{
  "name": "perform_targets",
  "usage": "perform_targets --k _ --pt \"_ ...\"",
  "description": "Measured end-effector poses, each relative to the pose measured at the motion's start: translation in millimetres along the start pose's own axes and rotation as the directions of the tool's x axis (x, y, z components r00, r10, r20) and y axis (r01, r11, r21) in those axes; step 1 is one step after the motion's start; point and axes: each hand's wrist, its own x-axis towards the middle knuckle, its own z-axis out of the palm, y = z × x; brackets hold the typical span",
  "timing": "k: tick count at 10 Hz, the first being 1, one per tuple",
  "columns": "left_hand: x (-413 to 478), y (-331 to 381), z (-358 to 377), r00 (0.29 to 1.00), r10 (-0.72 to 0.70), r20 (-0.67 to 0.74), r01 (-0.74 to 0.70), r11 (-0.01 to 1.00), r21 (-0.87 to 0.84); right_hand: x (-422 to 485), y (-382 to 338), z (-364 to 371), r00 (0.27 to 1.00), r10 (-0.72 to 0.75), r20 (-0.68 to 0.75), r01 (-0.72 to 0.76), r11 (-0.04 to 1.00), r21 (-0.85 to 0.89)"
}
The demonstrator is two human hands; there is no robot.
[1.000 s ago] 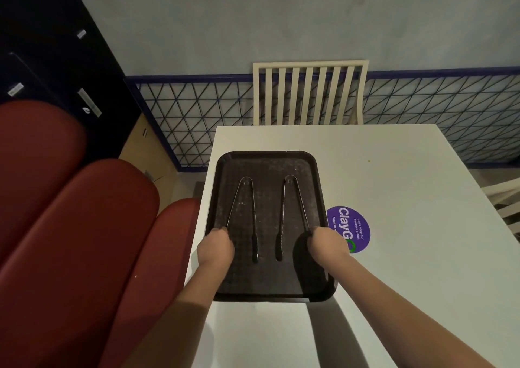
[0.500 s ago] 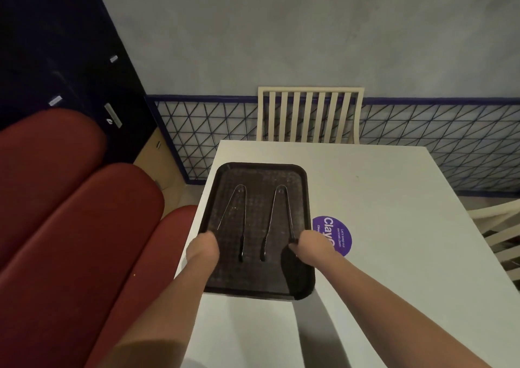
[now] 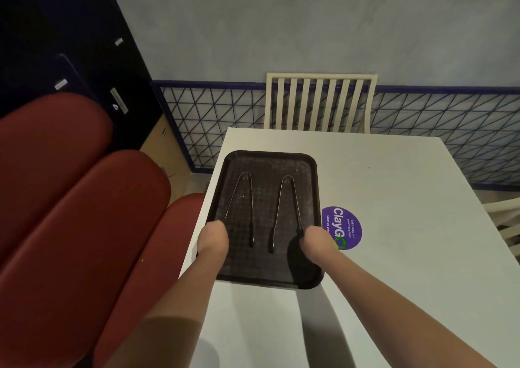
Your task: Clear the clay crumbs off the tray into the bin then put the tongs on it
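Where the dark tray (image 3: 267,279) lies along the left edge of the white table (image 3: 394,255), two pairs of metal tongs rest on its textured floor side by side, hinges pointing away from the person and arms spread toward them. On the left tongs (image 3: 251,207), the outer arm runs under the left hand (image 3: 213,238); on the right tongs (image 3: 278,212), the outer arm ends at the right hand (image 3: 316,241). Both hands are seen from the back, knuckles up and fingers curled down out of sight, so how tightly they are closed cannot be told. The left hand sits at the tray's left rim over the tip of its tongs; the right hand sits at the right rim, touching the tip of its tongs. Whether either hand grips the tongs, the rim, or both is hidden. Pale specks dot the tray's floor.

Just beside the tray's right rim, a round purple ClayGo sticker (image 3: 343,228) is stuck to the tabletop. A cream slatted chair (image 3: 320,101) stands at the far end of the table, and red cushioned seating (image 3: 84,212) fills the left side.
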Motion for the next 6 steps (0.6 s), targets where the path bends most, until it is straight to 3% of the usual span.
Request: perform_targets --k 3,5,6 --pt "0.8 -3.5 -0.7 0.999 0.035 -0.018 -0.034 0.999 0.020 2.9 2.5 0.4 0.999 -0.033 -0.033 0.041 0.966 0.255" --pt "-2.1 -3.2 -0.5 0.999 0.038 -0.028 -0.037 0.999 0.028 1.1 3.1 -0.2 0.999 -0.050 -0.021 0.053 0.968 0.243" --pt "1.6 -3.5 2.3 1.000 0.014 -0.023 -0.015 0.999 -0.033 5.2 1.9 1.0 1.000 -0.001 -0.016 0.003 0.990 0.144"
